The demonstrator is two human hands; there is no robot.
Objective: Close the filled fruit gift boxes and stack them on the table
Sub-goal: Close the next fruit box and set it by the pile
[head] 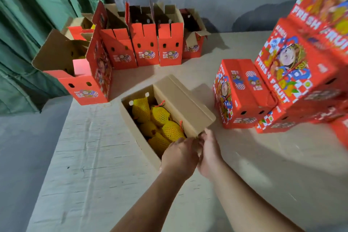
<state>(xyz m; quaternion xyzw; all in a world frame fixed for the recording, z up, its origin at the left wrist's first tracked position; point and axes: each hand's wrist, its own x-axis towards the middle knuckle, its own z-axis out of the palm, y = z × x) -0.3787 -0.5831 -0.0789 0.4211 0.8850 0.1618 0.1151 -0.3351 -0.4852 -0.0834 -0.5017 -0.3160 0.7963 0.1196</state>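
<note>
Open box (150,118) sits mid-frame on the tabletop (94,175), brown inside showing, lid flap (185,103) up & leaning to the right. Inside: fruit in yellow foam nets (160,124), packed close, filling the box. Red cord ends hang at the flap's inner edge. Left hand (179,153) & right hand (210,149) meet at the box's near end, lower centre; fingers curled on the near corner of the flap w/ fingertips hidden, so exact grip can't be told. Upper left: row of open red boxes (145,43) standing w/ flaps up; contents mostly not visible, a bit of yellow in the far-left ones. Right side: closed red boxes (241,90) stacked, printed "FRESH FRUIT", the pile rising to the upper right
</note>
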